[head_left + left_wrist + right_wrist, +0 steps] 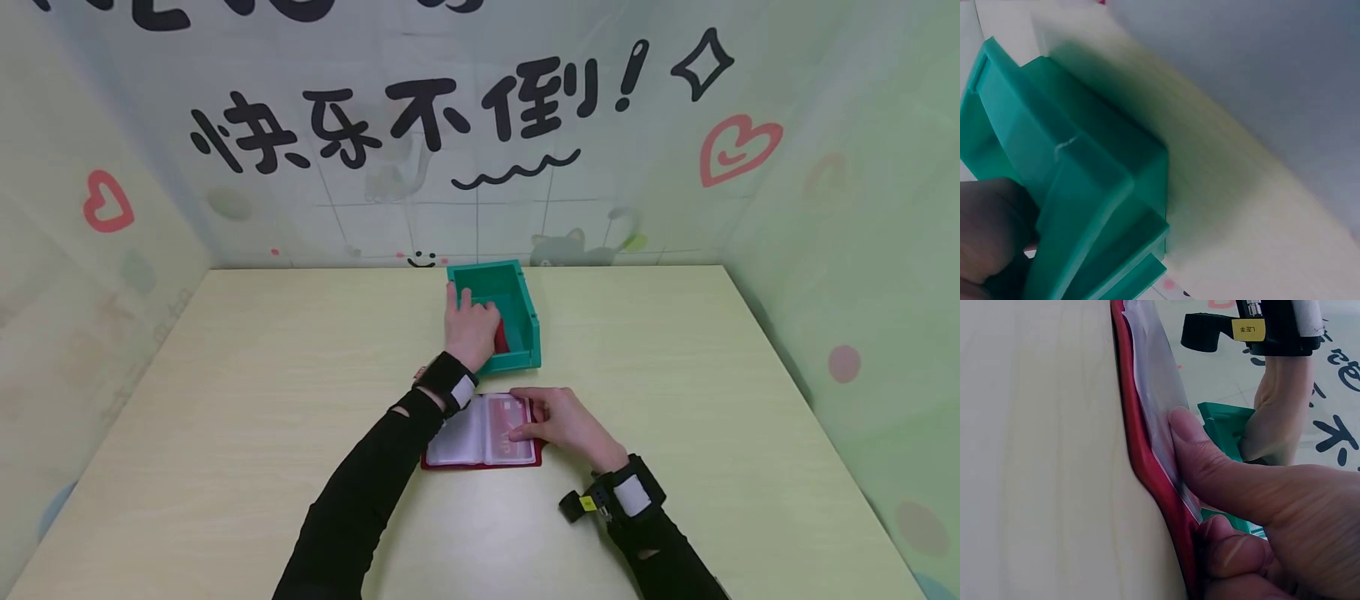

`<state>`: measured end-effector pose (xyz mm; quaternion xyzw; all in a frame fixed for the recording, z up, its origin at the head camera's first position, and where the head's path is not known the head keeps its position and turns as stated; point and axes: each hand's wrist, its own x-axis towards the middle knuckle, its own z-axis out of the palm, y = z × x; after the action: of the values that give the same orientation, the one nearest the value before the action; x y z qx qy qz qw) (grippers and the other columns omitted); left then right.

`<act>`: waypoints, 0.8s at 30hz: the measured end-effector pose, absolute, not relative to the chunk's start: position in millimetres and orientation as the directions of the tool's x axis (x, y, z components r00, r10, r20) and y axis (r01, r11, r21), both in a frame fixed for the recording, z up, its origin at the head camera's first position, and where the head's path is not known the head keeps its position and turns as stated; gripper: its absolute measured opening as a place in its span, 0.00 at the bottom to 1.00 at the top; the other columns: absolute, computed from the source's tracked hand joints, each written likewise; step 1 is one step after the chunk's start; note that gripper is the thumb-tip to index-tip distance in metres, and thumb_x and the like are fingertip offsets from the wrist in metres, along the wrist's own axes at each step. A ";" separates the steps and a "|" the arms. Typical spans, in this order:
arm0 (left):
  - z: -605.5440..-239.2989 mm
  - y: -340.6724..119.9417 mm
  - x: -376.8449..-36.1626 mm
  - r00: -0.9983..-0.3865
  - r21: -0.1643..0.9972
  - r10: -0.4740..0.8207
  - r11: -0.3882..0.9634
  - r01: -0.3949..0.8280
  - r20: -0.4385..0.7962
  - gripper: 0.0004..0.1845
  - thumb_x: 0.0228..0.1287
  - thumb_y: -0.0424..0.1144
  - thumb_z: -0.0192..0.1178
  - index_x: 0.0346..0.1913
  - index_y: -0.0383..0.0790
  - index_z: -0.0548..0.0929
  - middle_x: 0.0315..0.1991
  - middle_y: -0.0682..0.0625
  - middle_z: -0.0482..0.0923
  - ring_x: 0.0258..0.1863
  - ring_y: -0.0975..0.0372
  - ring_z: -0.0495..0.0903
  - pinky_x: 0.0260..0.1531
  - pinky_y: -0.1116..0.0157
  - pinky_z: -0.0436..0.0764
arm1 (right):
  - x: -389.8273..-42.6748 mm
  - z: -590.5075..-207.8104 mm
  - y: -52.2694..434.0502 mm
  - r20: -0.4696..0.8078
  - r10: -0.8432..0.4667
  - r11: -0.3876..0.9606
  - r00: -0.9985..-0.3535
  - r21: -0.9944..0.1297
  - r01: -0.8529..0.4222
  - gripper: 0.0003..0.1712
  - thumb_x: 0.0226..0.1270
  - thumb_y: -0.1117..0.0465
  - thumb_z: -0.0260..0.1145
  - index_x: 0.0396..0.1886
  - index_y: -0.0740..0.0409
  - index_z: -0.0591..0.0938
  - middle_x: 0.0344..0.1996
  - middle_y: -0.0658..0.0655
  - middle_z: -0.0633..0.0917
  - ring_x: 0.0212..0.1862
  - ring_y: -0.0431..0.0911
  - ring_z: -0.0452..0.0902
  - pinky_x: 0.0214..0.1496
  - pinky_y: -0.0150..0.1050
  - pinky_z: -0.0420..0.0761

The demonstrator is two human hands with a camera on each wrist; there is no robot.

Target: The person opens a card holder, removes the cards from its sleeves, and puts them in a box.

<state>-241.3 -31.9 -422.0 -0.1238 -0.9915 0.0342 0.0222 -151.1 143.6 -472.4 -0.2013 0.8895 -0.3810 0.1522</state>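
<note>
In the head view a card holder [463,437] with a red cover and clear plastic pages lies open on the table. A pinkish card shows in its right page. My right hand [566,423] grips the holder's right edge; in the right wrist view the thumb [1188,425] presses on the plastic sleeve [1157,381] beside the red cover [1141,444]. My left hand [471,331] reaches into a green bin [534,342] behind the holder. A red item [501,337] shows in the bin beside that hand. Whether the left fingers hold it is hidden.
The pale wooden table [300,358] extends around the bin and the holder. A printed cloth backdrop [480,225] rises behind the table's far edge. My left forearm [375,492] crosses over the holder's left side.
</note>
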 end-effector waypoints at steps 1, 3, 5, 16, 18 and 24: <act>-422.5 -31.8 -239.4 -0.968 -0.069 0.248 0.967 0.245 0.046 0.16 0.71 0.36 0.59 0.59 0.39 0.82 0.49 0.41 0.87 0.71 0.44 0.65 0.78 0.42 0.46 | -151.0 -472.5 143.4 -0.116 -0.475 0.629 -0.873 -0.739 -0.244 0.36 0.56 0.55 0.79 0.65 0.58 0.79 0.23 0.50 0.67 0.32 0.42 0.67 0.26 0.29 0.60; -423.2 -31.8 -233.9 -0.962 -0.050 0.259 0.965 0.256 0.080 0.15 0.71 0.35 0.59 0.57 0.39 0.83 0.50 0.40 0.87 0.71 0.44 0.66 0.78 0.42 0.47 | -150.5 -472.5 143.1 -0.116 -0.474 0.627 -0.873 -0.741 -0.242 0.36 0.56 0.55 0.79 0.65 0.59 0.79 0.23 0.50 0.67 0.31 0.42 0.67 0.25 0.29 0.60; -422.7 -31.8 -225.5 -0.952 -0.024 0.280 0.960 0.279 0.121 0.13 0.71 0.34 0.58 0.55 0.40 0.84 0.52 0.40 0.85 0.70 0.45 0.67 0.77 0.43 0.51 | -149.9 -472.4 142.7 -0.120 -0.468 0.629 -0.875 -0.741 -0.235 0.36 0.56 0.55 0.78 0.65 0.58 0.79 0.22 0.50 0.69 0.30 0.42 0.67 0.25 0.29 0.61; -416.9 -52.7 -151.9 -0.925 0.510 0.373 0.785 0.353 0.066 0.12 0.70 0.37 0.63 0.52 0.36 0.84 0.47 0.43 0.84 0.45 0.55 0.80 0.51 0.59 0.85 | -148.5 -473.0 139.0 -0.100 -0.455 0.632 -0.885 -0.736 -0.241 0.36 0.57 0.56 0.78 0.65 0.59 0.78 0.21 0.50 0.74 0.28 0.42 0.69 0.24 0.28 0.65; -423.9 -61.6 -142.3 -0.930 0.594 0.366 0.744 0.306 0.021 0.12 0.70 0.38 0.62 0.52 0.37 0.84 0.47 0.44 0.85 0.44 0.56 0.81 0.51 0.58 0.85 | -148.2 -472.7 138.7 -0.103 -0.449 0.635 -0.888 -0.736 -0.236 0.36 0.58 0.56 0.78 0.65 0.59 0.78 0.21 0.50 0.74 0.28 0.42 0.69 0.25 0.28 0.65; -444.0 -79.1 -127.4 -0.937 0.736 0.346 0.645 0.205 -0.042 0.14 0.72 0.37 0.60 0.57 0.38 0.81 0.52 0.44 0.83 0.43 0.57 0.77 0.50 0.57 0.82 | -148.0 -474.1 138.4 -0.111 -0.439 0.645 -0.891 -0.730 -0.227 0.35 0.58 0.54 0.77 0.65 0.58 0.79 0.22 0.50 0.75 0.29 0.42 0.69 0.26 0.28 0.66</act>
<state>-127.4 -79.1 -444.0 -0.1529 -0.9025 -0.3925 -0.0898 -148.0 138.4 -474.1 -0.1859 0.8960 -0.3781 0.1406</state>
